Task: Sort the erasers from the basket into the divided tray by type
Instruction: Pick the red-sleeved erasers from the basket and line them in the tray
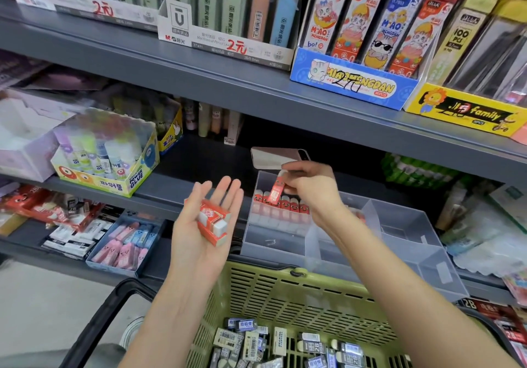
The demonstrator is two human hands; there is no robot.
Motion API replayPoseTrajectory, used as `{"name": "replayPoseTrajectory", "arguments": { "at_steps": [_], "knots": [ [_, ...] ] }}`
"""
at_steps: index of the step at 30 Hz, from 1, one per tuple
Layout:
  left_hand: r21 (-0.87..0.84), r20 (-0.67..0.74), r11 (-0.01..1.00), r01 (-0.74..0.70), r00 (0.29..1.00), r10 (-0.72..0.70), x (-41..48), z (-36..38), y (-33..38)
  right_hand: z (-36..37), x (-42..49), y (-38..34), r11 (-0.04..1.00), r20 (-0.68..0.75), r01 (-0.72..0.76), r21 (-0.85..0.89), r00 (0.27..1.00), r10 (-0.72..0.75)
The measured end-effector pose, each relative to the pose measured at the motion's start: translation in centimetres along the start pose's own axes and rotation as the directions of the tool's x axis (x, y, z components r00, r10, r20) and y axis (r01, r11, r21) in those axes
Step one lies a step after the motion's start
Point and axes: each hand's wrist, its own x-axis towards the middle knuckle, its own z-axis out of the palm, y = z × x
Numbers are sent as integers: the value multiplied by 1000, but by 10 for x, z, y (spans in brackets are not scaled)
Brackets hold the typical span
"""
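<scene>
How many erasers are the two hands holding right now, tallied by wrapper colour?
Red-wrapped erasers: 3 showing, 2 on the open left hand, 1 pinched by the right hand.
Dark-wrapped erasers: 0 in hand; they lie in the green basket.
Total in hand: 3.

Grey metal shelf (179, 181) with clear divided tray (405, 225), glue-stick box (108, 182) and pink flat case (273, 157).

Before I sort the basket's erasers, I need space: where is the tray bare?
In the tray, the front-left compartment, before the red erasers, is bare; so are the far-right compartments. The back-left is crowded, the right hand over it.
</scene>
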Motion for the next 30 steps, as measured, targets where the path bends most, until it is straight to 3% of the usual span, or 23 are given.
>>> {"name": "replayPoseTrajectory", "arguments": {
  "at_steps": [6,9,13,16,19,21,25,27,30],
  "knots": [
    [-7,-28,1000,13,1000,-13,-1,-3,-1,24,11,19,987,77,-42,-152,995,55],
    [11,-29,1000,14,999,-13,0,-3,-2,28,14,19,871,74,37,-490,997,-1],
    [52,-29,999,-5,1000,6,-1,-4,-2,27,5,12,762,76,152,-629,988,-134],
    [106,-15,994,-28,999,29,-2,-3,-2,28,-21,3,839,109,320,-440,946,-304],
    [169,25,985,-40,999,36,-4,-2,-4,36,-50,-3,843,350,404,-356,894,-281],
    [215,59,976,-32,998,20,-6,-1,-5,39,-57,-4,826,392,404,-393,886,-247],
    [208,95,978,-13,995,-7,-7,-2,-5,34,-58,-8,865,458,343,-366,876,-154],
    [200,71,980,-6,997,-8,-5,-3,-5,23,-54,-11,930,470,255,-267,876,-105],
    [208,-16,978,-15,1000,19,0,-6,-7,-2,-33,-15,992,296,57,-115,955,-20]
  ]
}}
